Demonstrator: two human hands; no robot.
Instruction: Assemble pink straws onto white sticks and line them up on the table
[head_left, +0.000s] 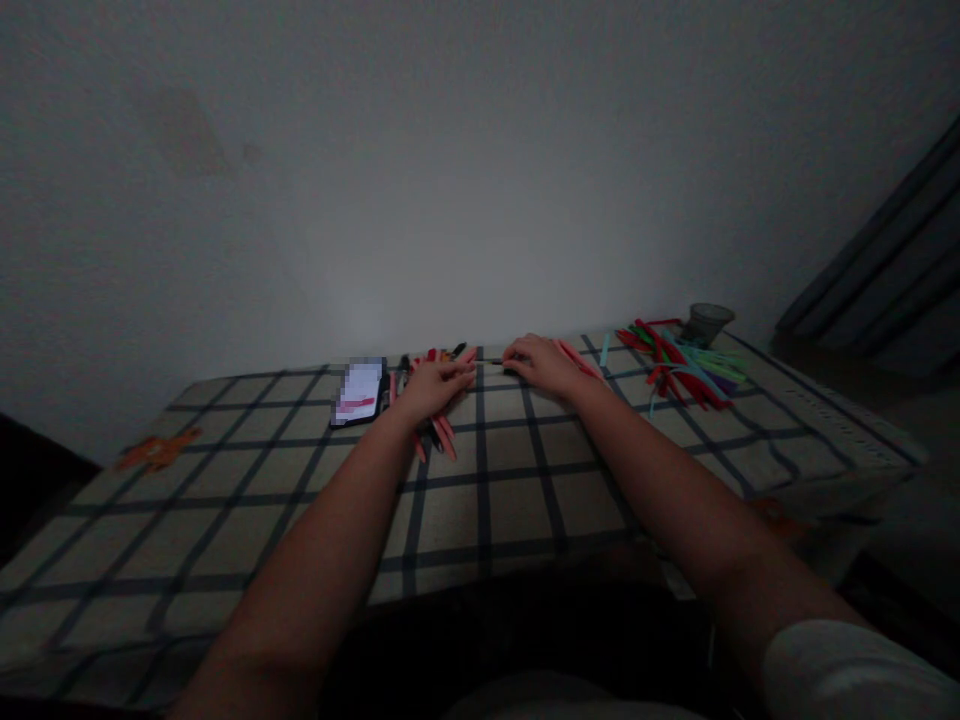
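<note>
Grey wall (pixel 480 180) fills the dim room behind everything, with a dark curtain (pixel 892 235) hanging far to the right of the phone (pixel 362 388). Beneath the phone spreads a checked tablecloth (pixel 517 480), pale with dark blue lines, bearing an orange patch (pixel 159 450) well to the phone's left. Both hands reach over the cloth to the right of the phone, the left hand (pixel 435 388) nearer it and the right hand (pixel 536 362) farther along. Well to the phone's right, past both hands, lies a loose heap of coloured strips (pixel 686 372), a grey cup (pixel 706 322) just behind. Pink strips (pixel 446 438) crowd around the left hand, between it and the phone, while a light-blue strip (pixel 604 350) sits past the right hand. Smallest is a slim dark-tipped piece (pixel 490 362), right of the phone, between the hands. Curled fingers of the right hand close on its dark end; the left's stretch toward the other end, though the light is too poor to tell whether they grip it. I judge the step in hand to be handling this piece; the next move calls for a light, steady pinch, clear of the crowded pink strips.
</note>
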